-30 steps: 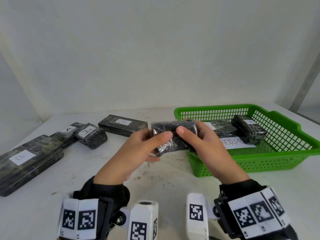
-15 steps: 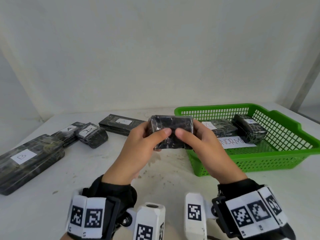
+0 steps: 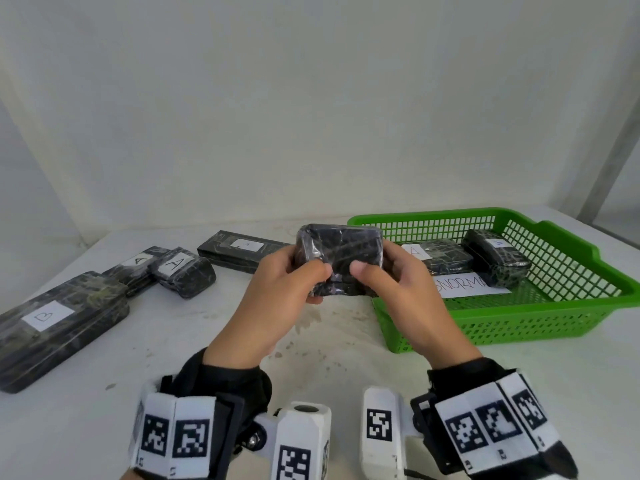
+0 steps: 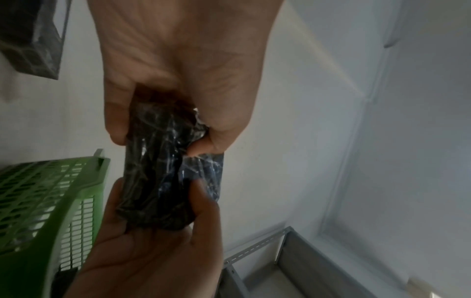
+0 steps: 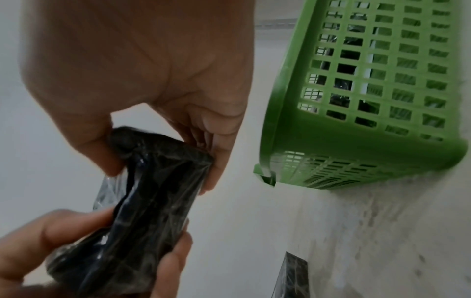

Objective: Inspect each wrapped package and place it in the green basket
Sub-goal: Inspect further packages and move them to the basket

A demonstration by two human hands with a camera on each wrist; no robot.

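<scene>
On the bench [image 3: 346, 368], the green basket [image 3: 540, 327] holds two packages labelled "A" and a paper reading "NORMA" [image 3: 464, 285]. A long package [image 3: 52, 323] reads "B". Left hand [image 3: 277, 306] and right hand [image 3: 405, 296] both grip the unlabelled wrapped package [image 3: 341, 251] above the bench, beside the basket.

A stained white desk [image 3: 346, 344] stands against a plain white wall [image 3: 311, 116]. A grey perforated metal shelf frame [image 4: 288, 258] shows in the left wrist view.
</scene>
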